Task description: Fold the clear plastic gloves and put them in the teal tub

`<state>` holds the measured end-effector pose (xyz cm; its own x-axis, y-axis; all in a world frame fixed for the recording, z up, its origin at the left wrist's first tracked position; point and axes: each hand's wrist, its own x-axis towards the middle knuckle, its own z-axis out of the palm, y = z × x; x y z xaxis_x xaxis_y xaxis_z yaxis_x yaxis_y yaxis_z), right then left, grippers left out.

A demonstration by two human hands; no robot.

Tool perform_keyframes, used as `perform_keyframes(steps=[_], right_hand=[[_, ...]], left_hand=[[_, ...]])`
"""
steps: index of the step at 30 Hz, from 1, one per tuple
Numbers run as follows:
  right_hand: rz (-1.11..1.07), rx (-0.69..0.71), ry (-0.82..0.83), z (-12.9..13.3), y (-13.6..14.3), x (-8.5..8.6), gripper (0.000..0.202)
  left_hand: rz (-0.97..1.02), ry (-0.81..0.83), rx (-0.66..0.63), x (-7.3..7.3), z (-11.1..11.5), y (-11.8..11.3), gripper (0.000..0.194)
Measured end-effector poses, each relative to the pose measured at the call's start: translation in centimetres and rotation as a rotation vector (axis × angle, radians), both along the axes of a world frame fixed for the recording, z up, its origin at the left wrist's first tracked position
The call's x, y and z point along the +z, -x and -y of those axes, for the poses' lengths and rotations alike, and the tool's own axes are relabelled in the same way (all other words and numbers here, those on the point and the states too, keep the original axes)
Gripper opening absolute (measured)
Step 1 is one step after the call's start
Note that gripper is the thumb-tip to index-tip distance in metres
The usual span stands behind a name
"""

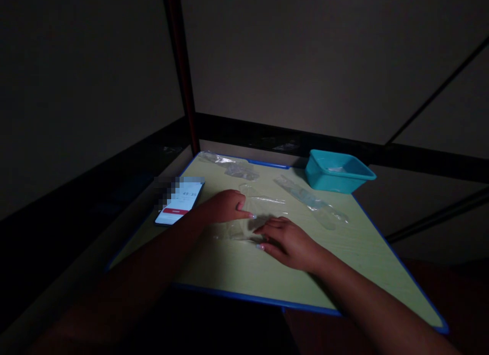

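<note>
A clear plastic bag (263, 205) lies spread on the pale yellow tabletop (244, 268), its outline faint in the dim light. My left hand (227, 206) rests over its left part, one digit stretched to the right and the others curled, with a gap between them. Just right of it and nearer to me, my right hand (286, 240) is at the bag's near right part, thumb apart from the bent fingers. Nothing shows in either hand. Whether the fingertips press on the film is hard to tell.
A lit phone (181, 199) lies by the table's left edge. More clear plastic pieces lie at the back left (229, 164) and right (309, 199). A turquoise basket (336, 174) stands at the back right corner. Dark-trimmed walls close in behind and left.
</note>
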<state>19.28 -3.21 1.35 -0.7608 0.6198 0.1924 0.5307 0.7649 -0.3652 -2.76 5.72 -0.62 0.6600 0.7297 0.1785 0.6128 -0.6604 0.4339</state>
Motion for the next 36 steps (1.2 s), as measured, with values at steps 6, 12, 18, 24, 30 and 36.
perform_keyframes(steps=[6,12,18,24,30,36], right_hand=[[0.018,-0.006,-0.008,-0.1,0.1,-0.1,0.014],[0.012,0.122,0.032,0.0,0.2,-0.1,0.014],[-0.004,0.067,0.015,-0.1,0.1,0.0,0.017],[-0.027,0.119,0.063,-0.3,0.0,0.0,0.014],[-0.120,0.086,0.061,-0.6,-0.3,-0.3,0.016],[0.029,-0.116,-0.032,-1.1,-1.0,0.0,0.016]], left_hand=[[-0.037,0.090,0.018,0.3,0.6,-0.3,0.039],[-0.026,0.131,-0.025,0.4,0.7,-0.2,0.039],[-0.019,0.024,0.048,0.1,0.3,0.0,0.037],[-0.060,0.043,0.034,0.4,0.5,0.0,0.041],[-0.076,0.077,0.022,0.7,0.8,-0.2,0.039],[-0.031,0.005,-0.077,0.6,0.5,-0.2,0.029]])
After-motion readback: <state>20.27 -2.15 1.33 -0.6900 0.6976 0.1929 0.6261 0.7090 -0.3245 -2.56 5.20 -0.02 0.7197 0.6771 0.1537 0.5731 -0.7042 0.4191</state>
